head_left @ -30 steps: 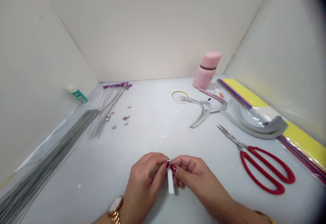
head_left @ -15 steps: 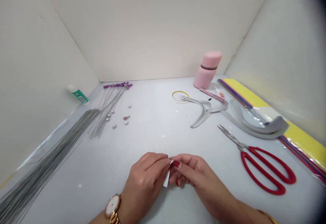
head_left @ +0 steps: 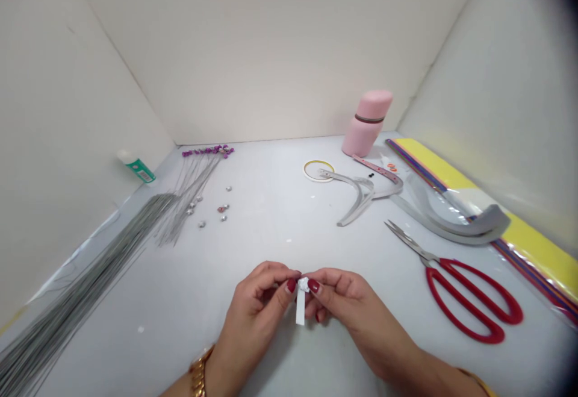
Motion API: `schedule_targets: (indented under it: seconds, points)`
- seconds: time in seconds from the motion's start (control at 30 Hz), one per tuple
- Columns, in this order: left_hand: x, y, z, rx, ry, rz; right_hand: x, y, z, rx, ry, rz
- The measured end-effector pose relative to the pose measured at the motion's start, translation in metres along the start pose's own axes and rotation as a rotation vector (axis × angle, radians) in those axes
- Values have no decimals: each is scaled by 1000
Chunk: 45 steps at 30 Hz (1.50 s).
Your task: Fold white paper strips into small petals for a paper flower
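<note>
Between my fingertips is a narrow white paper strip (head_left: pixel 300 309), its upper end folded into a small knot-like shape and its tail hanging down. My left hand (head_left: pixel 261 306) pinches the folded end from the left with thumb and forefinger. From the other side, my right hand (head_left: pixel 345 300) pinches the same end, thumb on top. Both hands are close together just above the white table. Right of them lie scissors (head_left: pixel 431 258) with red handles, blades pointing away to the left. Small folded silvery pieces (head_left: pixel 201 224) are scattered at the left.
Grey wires (head_left: pixel 103 264) run along the left, near purple-tipped stems (head_left: pixel 208 152) and a green-and-white tube (head_left: pixel 139 168). A pink bottle (head_left: pixel 368 123), a tape ring (head_left: pixel 318 179), curved paper strips (head_left: pixel 356 198) and packaged coloured paper (head_left: pixel 533 237) are at the right. Walls enclose the table.
My left hand has rolled, so its thumb now shows and the watch face has turned out of view. The strip's folded end has come into sight; its tail hangs straighter.
</note>
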State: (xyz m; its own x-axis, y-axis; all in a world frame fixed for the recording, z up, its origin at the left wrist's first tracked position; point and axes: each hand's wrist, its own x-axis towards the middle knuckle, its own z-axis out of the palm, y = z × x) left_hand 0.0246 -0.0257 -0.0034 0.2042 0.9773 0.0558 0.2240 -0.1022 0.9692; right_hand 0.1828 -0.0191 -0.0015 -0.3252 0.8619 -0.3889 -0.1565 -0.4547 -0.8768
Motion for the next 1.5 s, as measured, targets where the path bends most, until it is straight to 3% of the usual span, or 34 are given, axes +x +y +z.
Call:
schedule_targets:
  seconds: [0.57,0.7,0.9,1.2,1.5]
  points:
    - [4,0,5,-404,-5,-498,-2,2,1,-132,30,-13]
    - [4,1,7,-460,-9,-493,-2,3,1,-125,0,-8]
    - [3,2,7,-490,78,-455,-4,3,4,-168,-49,3]
    - [0,-1,9,-307,168,-401,-4,4,4,-194,-92,-20]
    - [0,2,11,-369,223,-436,-3,3,5,-108,-142,45]
